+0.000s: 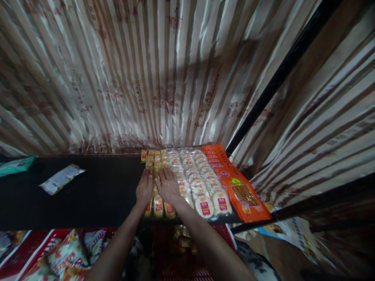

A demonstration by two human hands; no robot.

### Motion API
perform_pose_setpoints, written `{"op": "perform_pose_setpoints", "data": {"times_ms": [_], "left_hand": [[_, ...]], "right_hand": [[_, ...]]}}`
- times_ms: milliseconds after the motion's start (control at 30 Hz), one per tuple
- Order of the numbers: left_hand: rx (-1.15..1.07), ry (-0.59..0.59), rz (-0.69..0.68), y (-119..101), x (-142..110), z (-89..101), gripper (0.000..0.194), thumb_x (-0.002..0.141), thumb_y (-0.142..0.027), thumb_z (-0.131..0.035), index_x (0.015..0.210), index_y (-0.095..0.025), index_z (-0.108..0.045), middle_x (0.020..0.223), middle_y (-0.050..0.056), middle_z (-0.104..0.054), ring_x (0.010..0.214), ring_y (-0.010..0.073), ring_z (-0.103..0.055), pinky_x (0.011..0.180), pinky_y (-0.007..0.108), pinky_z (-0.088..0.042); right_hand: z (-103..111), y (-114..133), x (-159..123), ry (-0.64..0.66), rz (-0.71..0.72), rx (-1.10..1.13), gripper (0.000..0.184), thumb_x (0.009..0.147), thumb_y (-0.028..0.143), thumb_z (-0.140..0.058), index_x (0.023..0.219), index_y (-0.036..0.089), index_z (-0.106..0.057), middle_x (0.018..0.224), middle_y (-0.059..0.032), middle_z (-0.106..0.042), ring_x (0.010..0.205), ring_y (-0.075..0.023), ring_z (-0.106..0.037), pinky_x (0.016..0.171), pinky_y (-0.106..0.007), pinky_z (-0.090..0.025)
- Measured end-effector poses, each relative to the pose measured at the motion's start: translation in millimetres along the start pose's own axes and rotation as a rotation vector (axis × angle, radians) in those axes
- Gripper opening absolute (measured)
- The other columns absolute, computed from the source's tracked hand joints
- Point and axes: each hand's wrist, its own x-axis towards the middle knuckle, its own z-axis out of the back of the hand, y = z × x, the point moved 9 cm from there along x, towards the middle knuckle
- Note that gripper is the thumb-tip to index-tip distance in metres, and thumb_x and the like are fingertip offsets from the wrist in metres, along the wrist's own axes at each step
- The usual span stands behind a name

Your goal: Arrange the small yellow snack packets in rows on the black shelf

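Observation:
My left hand [144, 189] and my right hand [168, 184] lie side by side, palms down and fingers stretched out, on rows of small yellow snack packets [158, 160] lined up on a dark shelf [102, 191]. To the right of these run rows of clear packets with round pale crackers and red labels [202, 195]. Further right lies a row of overlapping orange packets [241, 193]. Both hands press flat on the yellow packets and hold nothing.
A loose pale wrapper [61, 178] and a green packet [16, 165] lie at the shelf's left. Striped foil sheeting [146, 78] covers the back and right side walls. A black post [281, 74] rises at the right. Bagged snacks [67, 253] fill the level below.

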Motion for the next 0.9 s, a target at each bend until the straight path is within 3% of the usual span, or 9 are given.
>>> {"op": "perform_pose_setpoints", "data": {"times_ms": [167, 300, 400, 500, 633, 767, 833, 900], "left_hand": [[0.029, 0.022, -0.014, -7.7, -0.5, 7.1, 0.053, 0.091, -0.04, -0.023, 0.136, -0.015, -0.037, 0.144, 0.008, -0.035, 0.135, 0.017, -0.027, 0.111, 0.035, -0.024], [0.073, -0.031, -0.069, -21.2, -4.7, 22.9, 0.05, 0.091, -0.04, -0.024, 0.133, -0.019, -0.042, 0.14, 0.008, -0.041, 0.133, 0.0191, -0.031, 0.108, 0.039, -0.029], [0.083, -0.117, -0.196, -39.4, -21.0, 34.7, 0.047, 0.09, -0.038, -0.027, 0.126, -0.018, -0.049, 0.137, 0.009, -0.045, 0.129, 0.0201, -0.037, 0.107, 0.039, -0.032], [0.033, -0.147, -0.357, -58.6, -54.3, 34.6, 0.041, 0.089, -0.033, -0.031, 0.115, -0.015, -0.057, 0.126, 0.01, -0.055, 0.12, 0.0194, -0.047, 0.105, 0.039, -0.035], [-0.075, -0.106, -0.462, -72.8, -112.9, 19.3, 0.033, 0.088, -0.027, -0.036, 0.108, -0.015, -0.059, 0.111, 0.009, -0.062, 0.108, 0.0169, -0.054, 0.097, 0.033, -0.043], [-0.116, 0.082, -0.53, -80.5, -167.5, -15.8, 0.029, 0.087, -0.023, -0.037, 0.102, -0.016, -0.06, 0.103, 0.009, -0.064, 0.1, 0.0152, -0.057, 0.091, 0.028, -0.045], [-0.104, 0.223, -0.514, -74.6, -188.3, -41.6, 0.028, 0.087, -0.023, -0.037, 0.099, -0.017, -0.061, 0.098, 0.008, -0.065, 0.095, 0.0144, -0.059, 0.087, 0.026, -0.046], [-0.069, 0.325, -0.435, -57.1, -204.2, -67.1, 0.028, 0.086, -0.022, -0.037, 0.097, -0.018, -0.063, 0.098, 0.007, -0.065, 0.095, 0.015, -0.059, 0.088, 0.027, -0.046]], "right_hand": [[9.7, 1.9, 1.6, -0.029, 0.054, 0.062, 0.046, 0.093, 0.035, -0.03, 0.127, 0.012, -0.05, 0.138, -0.0136, -0.044, 0.131, -0.0215, -0.033, 0.109, -0.04, -0.021], [24.2, -2.6, -3.3, -0.124, 0.086, 0.143, 0.043, 0.092, 0.031, -0.031, 0.123, 0.011, -0.054, 0.135, -0.0134, -0.047, 0.13, -0.021, -0.035, 0.108, -0.04, -0.027], [34.0, -9.3, -16.7, -0.204, 0.088, 0.22, 0.042, 0.092, 0.028, -0.029, 0.122, 0.012, -0.055, 0.135, -0.0126, -0.047, 0.129, -0.0201, -0.037, 0.106, -0.041, -0.03], [42.1, -17.4, -38.0, -0.241, 0.096, 0.311, 0.041, 0.091, 0.029, -0.031, 0.12, 0.013, -0.056, 0.133, -0.0114, -0.049, 0.127, -0.0186, -0.039, 0.105, -0.039, -0.033], [62.8, -35.3, -75.4, -0.329, 0.102, 0.428, 0.038, 0.09, 0.029, -0.035, 0.114, 0.014, -0.06, 0.126, -0.012, -0.055, 0.122, -0.0179, -0.046, 0.103, -0.037, -0.037], [80.4, -68.2, -125.6, -0.461, -0.024, 0.567, 0.035, 0.09, 0.03, -0.034, 0.106, 0.015, -0.062, 0.118, -0.0117, -0.061, 0.114, -0.0188, -0.052, 0.099, -0.038, -0.039], [77.0, -89.7, -159.7, -0.534, -0.164, 0.636, 0.035, 0.089, 0.032, -0.035, 0.102, 0.015, -0.063, 0.11, -0.0119, -0.064, 0.107, -0.0192, -0.056, 0.095, -0.037, -0.042], [57.4, -108.9, -195.8, -0.532, -0.317, 0.676, 0.035, 0.089, 0.035, -0.035, 0.099, 0.015, -0.063, 0.102, -0.0113, -0.066, 0.099, -0.0193, -0.059, 0.09, -0.035, -0.045]]}}
